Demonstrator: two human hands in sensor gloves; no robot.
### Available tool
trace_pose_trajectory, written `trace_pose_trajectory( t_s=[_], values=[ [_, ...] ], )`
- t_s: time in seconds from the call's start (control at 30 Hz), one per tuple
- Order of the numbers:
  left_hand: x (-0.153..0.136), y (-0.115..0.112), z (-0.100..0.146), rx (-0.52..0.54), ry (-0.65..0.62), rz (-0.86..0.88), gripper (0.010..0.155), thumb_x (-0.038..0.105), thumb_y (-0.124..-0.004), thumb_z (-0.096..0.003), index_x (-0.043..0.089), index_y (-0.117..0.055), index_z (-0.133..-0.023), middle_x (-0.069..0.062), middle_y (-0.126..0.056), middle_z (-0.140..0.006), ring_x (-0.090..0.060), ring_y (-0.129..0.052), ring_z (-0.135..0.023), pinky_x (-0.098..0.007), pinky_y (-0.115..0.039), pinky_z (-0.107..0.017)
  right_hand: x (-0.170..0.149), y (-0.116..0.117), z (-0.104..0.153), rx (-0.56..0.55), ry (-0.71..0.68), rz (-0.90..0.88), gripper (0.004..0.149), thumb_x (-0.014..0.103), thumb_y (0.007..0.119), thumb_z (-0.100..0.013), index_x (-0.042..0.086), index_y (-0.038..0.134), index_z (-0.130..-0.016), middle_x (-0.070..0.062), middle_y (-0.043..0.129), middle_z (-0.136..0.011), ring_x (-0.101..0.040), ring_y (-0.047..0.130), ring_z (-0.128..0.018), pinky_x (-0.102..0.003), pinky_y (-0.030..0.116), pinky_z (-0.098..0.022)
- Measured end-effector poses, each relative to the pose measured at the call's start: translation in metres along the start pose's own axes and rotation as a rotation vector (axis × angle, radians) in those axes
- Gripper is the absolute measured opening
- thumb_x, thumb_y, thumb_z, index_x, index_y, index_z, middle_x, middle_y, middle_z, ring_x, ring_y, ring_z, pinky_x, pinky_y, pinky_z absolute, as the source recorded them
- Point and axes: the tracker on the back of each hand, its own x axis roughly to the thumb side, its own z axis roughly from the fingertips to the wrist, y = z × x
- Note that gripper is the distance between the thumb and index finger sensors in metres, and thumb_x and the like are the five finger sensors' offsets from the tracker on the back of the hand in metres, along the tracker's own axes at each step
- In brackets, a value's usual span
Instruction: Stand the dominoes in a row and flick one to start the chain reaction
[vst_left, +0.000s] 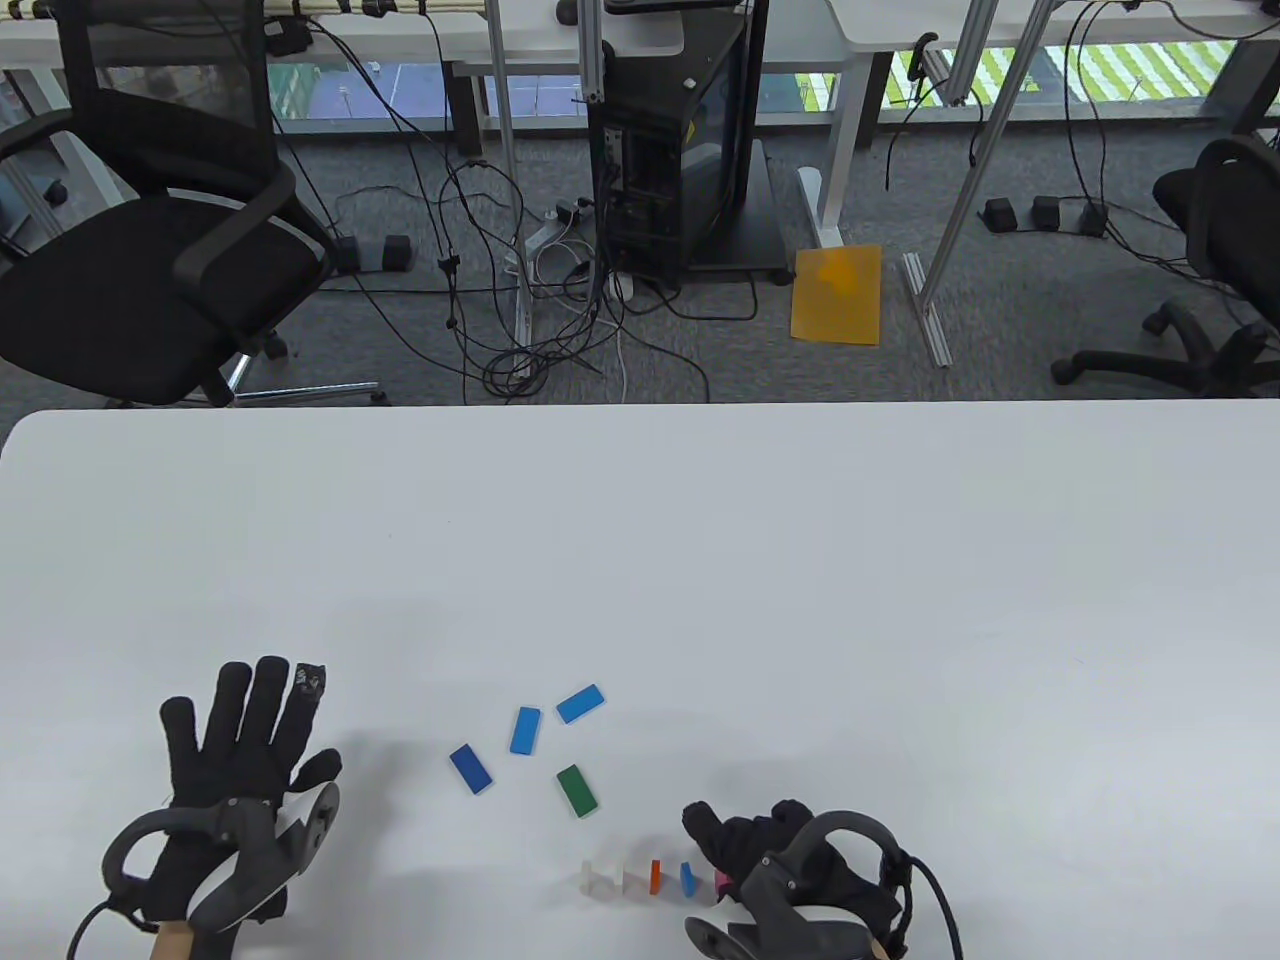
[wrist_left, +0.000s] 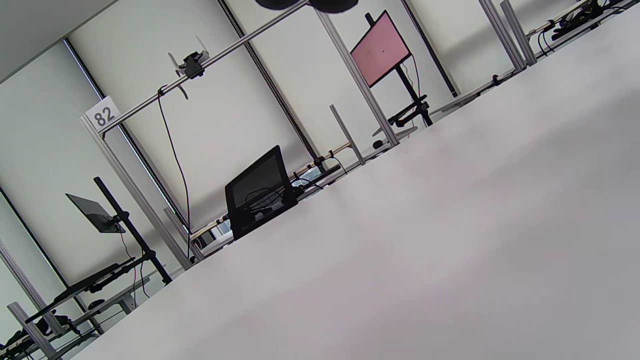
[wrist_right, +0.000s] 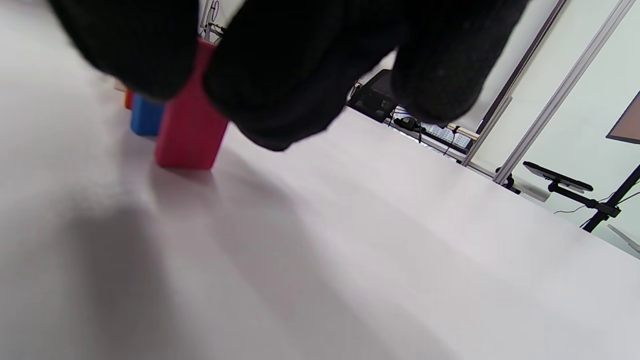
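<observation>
From the table view, we count a short row standing near the tabletop (vst_left: 640, 560) edge: two white dominoes (vst_left: 606, 877), an orange domino (vst_left: 655, 876), a blue standing domino (vst_left: 688, 878) and a pink domino (vst_left: 720, 882) that our right hand (vst_left: 775, 850) pinches. Three flat blue dominoes (vst_left: 525, 730) and a green domino (vst_left: 577, 790), all smooth rectangular slabs, lie unplaced.

In the left wrist view, only matte tabletop shows; the table view has our left hand (vst_left: 245, 755) spread flat, holding nothing.

In the right wrist view, knit-gloved fingers (wrist_right: 280, 75) clamp the pink domino upright.

Table (vst_left: 700, 560) showing a smooth matt white top; dominoes (vst_left: 525, 730) looking like smooth plastic — gloves on left hand (vst_left: 245, 740) and right hand (vst_left: 770, 850) reading as matt black knit cloth.
</observation>
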Motion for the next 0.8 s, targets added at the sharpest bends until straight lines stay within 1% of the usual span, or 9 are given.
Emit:
trace_pose_trajectory(
  t_s=[0.8],
  values=[
    [0.0024, -0.0010, 0.0002, -0.002, -0.008, -0.006, 0.076, 0.072, -0.030, -0.0480, 0.040, -0.016, -0.116, 0.012, -0.041, -0.129, -0.021, -0.046, -0.123, -0.060, -0.035, -0.084, 0.0056, 0.0089, -0.0026, 0.019, -0.013, 0.000, 0.082, 0.048, 0.078, -0.037, 0.006, 0.056, -0.104, 0.000, 0.089, -0.084, -0.002, 0.096, -0.043, -0.048, 0.077, -0.051]
  ],
)
